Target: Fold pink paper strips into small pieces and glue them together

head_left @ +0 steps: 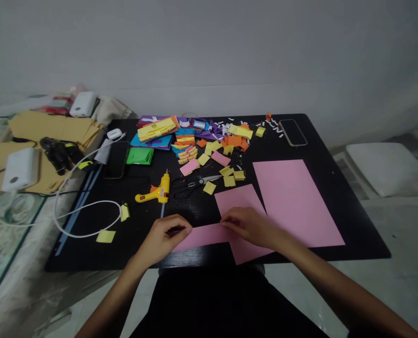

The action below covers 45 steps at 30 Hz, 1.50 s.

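1. Paper strip (205, 235), smaller sheet (239, 197) and large sheet (297, 202): one even pink.
2. Bench (353, 225): black, finely grained.
3. Glue gun (163, 188): bright yellow (stronger than the pale yellow paper square (106, 236)).
4. Folded stack (140, 156): vivid green.
5. Scissors (186, 188): black handles, grey blades.

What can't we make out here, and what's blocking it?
All in the head view:
Pink strip: left end partly hidden by the left hand; its meeting with the smaller pink sheet partly hidden by the right hand.
Each grip: how firm is unclear; the hands hide the finger contact.
Yellow glue gun: label too small to read.
White cable: cut off by the left edge.
Blue paper: partly hidden by the yellow bundle.
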Motion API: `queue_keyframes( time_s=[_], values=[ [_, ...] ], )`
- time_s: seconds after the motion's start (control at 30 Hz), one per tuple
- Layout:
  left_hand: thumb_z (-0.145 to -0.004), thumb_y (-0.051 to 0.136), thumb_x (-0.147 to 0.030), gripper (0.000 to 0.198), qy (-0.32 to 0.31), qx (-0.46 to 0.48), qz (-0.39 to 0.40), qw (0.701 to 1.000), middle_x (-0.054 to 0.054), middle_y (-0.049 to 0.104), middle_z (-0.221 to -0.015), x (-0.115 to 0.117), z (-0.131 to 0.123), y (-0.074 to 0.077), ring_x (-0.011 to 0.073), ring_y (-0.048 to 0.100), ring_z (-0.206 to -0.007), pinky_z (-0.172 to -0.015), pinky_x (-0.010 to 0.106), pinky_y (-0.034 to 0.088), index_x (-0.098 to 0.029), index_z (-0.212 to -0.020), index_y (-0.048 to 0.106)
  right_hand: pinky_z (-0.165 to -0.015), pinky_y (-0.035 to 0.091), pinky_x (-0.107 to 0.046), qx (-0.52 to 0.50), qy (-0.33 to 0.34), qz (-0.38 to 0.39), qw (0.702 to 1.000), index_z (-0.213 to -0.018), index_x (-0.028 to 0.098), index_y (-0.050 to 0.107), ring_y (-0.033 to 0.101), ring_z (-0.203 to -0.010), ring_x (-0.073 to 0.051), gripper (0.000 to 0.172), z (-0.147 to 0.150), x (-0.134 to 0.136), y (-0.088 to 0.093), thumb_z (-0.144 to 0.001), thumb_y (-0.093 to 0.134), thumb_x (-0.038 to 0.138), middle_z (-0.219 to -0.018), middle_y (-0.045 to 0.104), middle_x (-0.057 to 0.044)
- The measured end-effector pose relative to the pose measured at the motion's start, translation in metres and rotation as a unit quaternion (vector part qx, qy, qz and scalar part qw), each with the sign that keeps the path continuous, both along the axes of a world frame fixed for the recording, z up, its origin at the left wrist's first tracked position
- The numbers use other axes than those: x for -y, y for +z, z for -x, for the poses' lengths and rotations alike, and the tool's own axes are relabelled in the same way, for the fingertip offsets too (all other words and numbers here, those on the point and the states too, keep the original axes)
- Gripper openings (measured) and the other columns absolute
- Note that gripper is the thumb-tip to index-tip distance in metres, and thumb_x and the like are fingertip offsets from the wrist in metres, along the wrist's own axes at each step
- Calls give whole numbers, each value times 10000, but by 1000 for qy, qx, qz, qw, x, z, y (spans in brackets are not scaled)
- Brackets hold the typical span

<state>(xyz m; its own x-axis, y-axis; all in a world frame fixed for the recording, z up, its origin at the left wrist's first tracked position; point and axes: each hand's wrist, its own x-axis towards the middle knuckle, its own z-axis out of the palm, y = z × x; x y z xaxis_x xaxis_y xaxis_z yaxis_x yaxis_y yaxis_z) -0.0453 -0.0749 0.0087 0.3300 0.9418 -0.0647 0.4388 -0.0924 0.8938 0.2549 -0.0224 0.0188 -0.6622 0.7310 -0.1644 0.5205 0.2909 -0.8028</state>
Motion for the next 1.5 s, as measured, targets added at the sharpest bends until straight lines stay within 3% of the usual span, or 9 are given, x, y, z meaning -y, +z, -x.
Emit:
queue_keyframes(
  time_s=[0.2, 0.43, 0.53, 0.73, 1.0, 1.13, 1.27, 1.37, 1.5],
  values=[
    [-966, 637, -187, 152, -84, -56, 8, 995, 10, 755, -852, -6, -16, 11, 150, 692, -757, -693, 255, 494, -216, -896, 770, -803, 562, -330, 13, 53, -30, 998, -993, 226, 769, 743, -875, -197, 115, 9, 0, -1, -1018, 663, 192, -949, 809, -27],
    [-921, 625, -141, 152, -109, -66, -30, 991, 1, 694, -805, -18, -51, 16, 153, 637, -732, -686, 267, 453, -210, -863, 748, -726, 526, -301, -7, 26, -25, 999, -958, 223, 774, 702, -764, -177, 112, 14, 4, -2, -987, 667, 212, -879, 797, -24],
    [-902, 612, -124, 161, -109, -48, -11, 993, -4, 690, -797, -19, -43, 19, 142, 624, -702, -659, 250, 448, -207, -847, 738, -712, 525, -298, -23, 7, -6, 1000, -959, 220, 779, 692, -739, -168, 145, 0, -1, 3, -1001, 646, 263, -873, 799, -27],
    [-922, 605, -171, 153, -83, -42, 16, 995, 4, 733, -809, -17, 0, 18, 148, 674, -732, -642, 227, 475, -202, -835, 728, -769, 554, -332, -14, -62, 53, 997, -935, 226, 783, 722, -804, -189, 199, -37, -18, 12, -995, 653, 363, -914, 817, -34],
    [-925, 623, -205, 135, -76, -60, 42, 994, -6, 742, -810, -12, 19, 15, 145, 675, -735, -656, 227, 479, -208, -855, 738, -811, 546, -367, 14, -54, 91, 994, -946, 229, 782, 734, -866, -210, 194, -39, -19, 8, -993, 656, 369, -940, 818, -38],
    [-958, 623, -257, 152, -33, -53, 32, 998, -1, 720, -808, -12, 21, 9, 154, 665, -750, -665, 240, 477, -202, -851, 716, -848, 559, -401, -8, -93, 118, 989, -939, 227, 777, 740, -899, -230, 200, -44, -20, 3, -953, 687, 405, -944, 808, -52],
    [-1029, 589, -374, 195, 53, 38, 52, 996, -5, 668, -817, -9, 11, -4, 154, 648, -760, -739, 277, 507, -201, -971, 659, -821, 582, -404, -74, -177, 142, 971, -1041, 229, 744, 736, -925, -235, 255, -48, -18, -6, -889, 729, 432, -1028, 788, -75],
    [-990, 679, -422, 313, 115, 100, 76, 985, -61, 549, -755, -5, -3, -15, 133, 565, -708, -711, 254, 464, -225, -1223, 611, -722, 562, -364, -109, -224, 163, 955, -1151, 242, 710, 703, -825, -212, 339, -46, -13, -11, -874, 748, 432, -940, 755, -52],
    [-909, 777, -472, 461, 193, 152, 71, 967, -95, 398, -692, -3, -17, -24, 112, 413, -631, -633, 224, 366, -222, -1260, 614, -676, 526, -342, -138, -261, 162, 942, -1199, 256, 700, 614, -698, -174, 354, -41, -4, -14, -895, 747, 431, -764, 643, 18]
  ],
)
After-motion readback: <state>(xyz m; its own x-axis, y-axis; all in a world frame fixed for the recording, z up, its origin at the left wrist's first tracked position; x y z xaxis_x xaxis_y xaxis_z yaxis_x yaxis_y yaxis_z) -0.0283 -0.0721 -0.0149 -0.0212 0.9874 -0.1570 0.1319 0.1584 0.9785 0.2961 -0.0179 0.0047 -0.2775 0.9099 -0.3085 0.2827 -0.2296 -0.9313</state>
